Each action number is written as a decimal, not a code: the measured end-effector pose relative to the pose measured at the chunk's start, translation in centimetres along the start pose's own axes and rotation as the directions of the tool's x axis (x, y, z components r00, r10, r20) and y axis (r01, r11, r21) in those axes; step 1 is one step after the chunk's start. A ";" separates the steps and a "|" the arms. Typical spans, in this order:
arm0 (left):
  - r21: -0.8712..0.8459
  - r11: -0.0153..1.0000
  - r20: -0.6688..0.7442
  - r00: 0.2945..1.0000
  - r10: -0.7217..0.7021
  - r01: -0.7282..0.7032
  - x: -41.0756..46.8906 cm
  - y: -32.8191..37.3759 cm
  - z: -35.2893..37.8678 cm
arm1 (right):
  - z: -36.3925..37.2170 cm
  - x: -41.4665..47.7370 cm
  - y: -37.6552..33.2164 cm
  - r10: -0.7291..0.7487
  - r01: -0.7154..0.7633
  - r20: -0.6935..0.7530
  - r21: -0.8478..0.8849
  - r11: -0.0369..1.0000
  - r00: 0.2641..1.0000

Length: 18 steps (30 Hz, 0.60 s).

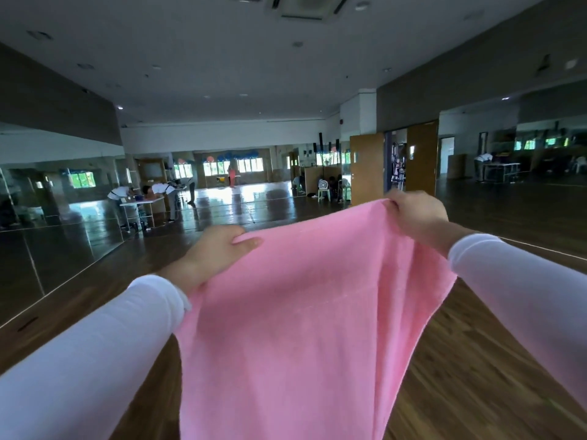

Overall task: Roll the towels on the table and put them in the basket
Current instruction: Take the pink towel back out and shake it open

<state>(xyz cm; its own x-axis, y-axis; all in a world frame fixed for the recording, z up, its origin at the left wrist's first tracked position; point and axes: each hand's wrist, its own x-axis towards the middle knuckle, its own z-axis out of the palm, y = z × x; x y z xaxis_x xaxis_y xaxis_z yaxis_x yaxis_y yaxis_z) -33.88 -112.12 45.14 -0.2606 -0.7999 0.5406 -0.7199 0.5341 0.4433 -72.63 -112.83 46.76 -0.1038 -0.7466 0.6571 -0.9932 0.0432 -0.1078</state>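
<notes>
Wide and dim, the hall in the head view has a dark wooden floor [470,392] with a shine, a pale ceiling [222,58] with small round lights, and a mirror wall [57,211] along the left side. Far at the back, bright windows [244,165] let light fall on the floor. Several people bend over a white table [141,203] at the back left, and more people sit low near a white chair [323,189] close to brown wooden doors [367,168] at the back right. All of them are small and not sharp.

Near the camera, both arms reach forward in long white sleeves [95,344]. Between them hangs a pink towel [286,328], held up in the air and spread open. Its top edge sags a little from one hand to the other, and the cloth falls down past the bottom edge of the picture, so its lower end is not seen. No table or basket appears under it; only the floor is behind it.

The left hand [216,249] is closed on the left top corner of the towel, the thumb lying flat on the front of the cloth and the fingers behind it. The right hand [416,214], held higher and further forward, is closed as a fist around the right top corner, with the cloth bunched under the fingers.
</notes>
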 end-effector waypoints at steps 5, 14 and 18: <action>0.183 0.982 -0.024 0.998 0.051 -0.046 4.1 4.3 0.7 | -0.4 1.7 3.1 0.150 -0.149 0.055 -0.030 0.988 0.987; 0.310 0.947 -0.074 0.991 0.112 -0.084 9.6 11.7 3.9 | -0.8 6.9 10.0 0.482 -0.501 0.156 0.405 0.765 0.862; 0.240 0.963 -0.095 0.985 0.148 -0.121 10.9 13.6 5.2 | -1.3 6.4 14.7 0.458 -0.390 0.041 0.593 0.704 0.888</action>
<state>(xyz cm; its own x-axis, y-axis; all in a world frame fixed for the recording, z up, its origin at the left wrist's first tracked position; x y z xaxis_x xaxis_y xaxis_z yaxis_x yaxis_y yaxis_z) -49.89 -114.99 53.34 -0.3017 -0.6828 0.6654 -0.8165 0.5454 0.1895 -88.00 -116.04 50.35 -0.5447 -0.6703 0.5040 -0.6282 -0.0720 -0.7747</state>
